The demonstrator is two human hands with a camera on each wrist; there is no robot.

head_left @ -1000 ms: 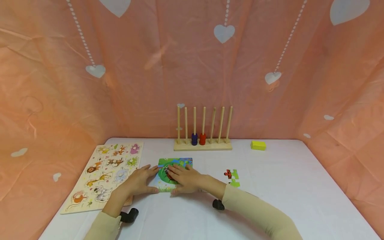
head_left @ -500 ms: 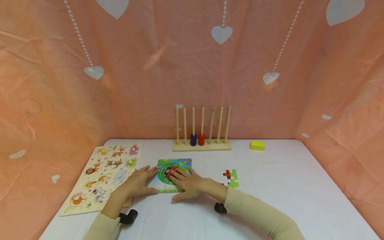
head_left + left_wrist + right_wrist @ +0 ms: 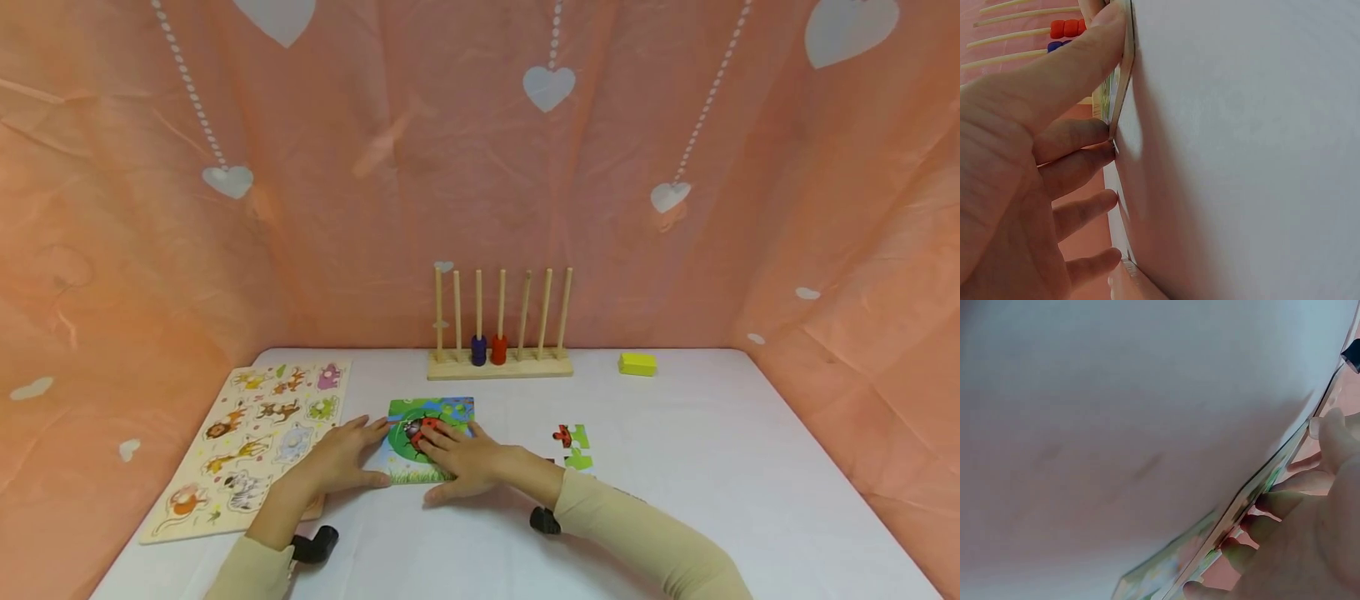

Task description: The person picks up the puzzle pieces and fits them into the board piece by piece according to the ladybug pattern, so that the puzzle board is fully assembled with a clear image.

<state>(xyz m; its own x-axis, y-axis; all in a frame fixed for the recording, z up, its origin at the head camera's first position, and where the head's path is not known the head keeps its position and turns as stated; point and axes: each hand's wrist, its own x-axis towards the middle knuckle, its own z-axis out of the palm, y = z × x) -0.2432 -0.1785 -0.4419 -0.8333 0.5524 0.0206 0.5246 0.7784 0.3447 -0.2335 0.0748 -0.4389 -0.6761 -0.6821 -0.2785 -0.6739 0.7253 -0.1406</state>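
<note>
Ladybird puzzle [image 3: 412,458] pressed and steadied, loose pieces [image 3: 577,460] off to one side

On my head feed the puzzle lies flat on the white table [image 3: 675,483], a little left of centre in the lower half of the frame. The left hand [image 3: 337,458] is at its left edge, fingers spread and relaxed, thumb by the lower-left corner; the left wrist view puts that thumb against a board edge. It grips nothing that I can see. The right hand [image 3: 472,462] lies across the puzzle's lower right, fingers extended over the ladybird, thumb out below the bottom edge; I read that as a flat press, not a grasp.

My judgement is that the step in hand is pressing a piece down flat while the left hand braces the board. Blue patches show in the puzzle's upper right, but I can't tell whether they are unfilled spaces or print.

The loose pieces, green and red, lie right of centre, beyond the right arm [image 3: 600,508], which may cover others. If they belong here, the next move calls for me to have the right hand lift clear, go right and pinch one by its edge, with the left hand bracing. Turning the piece to match before lowering matters most; the sleeve could nudge the pieces on the way.
</note>
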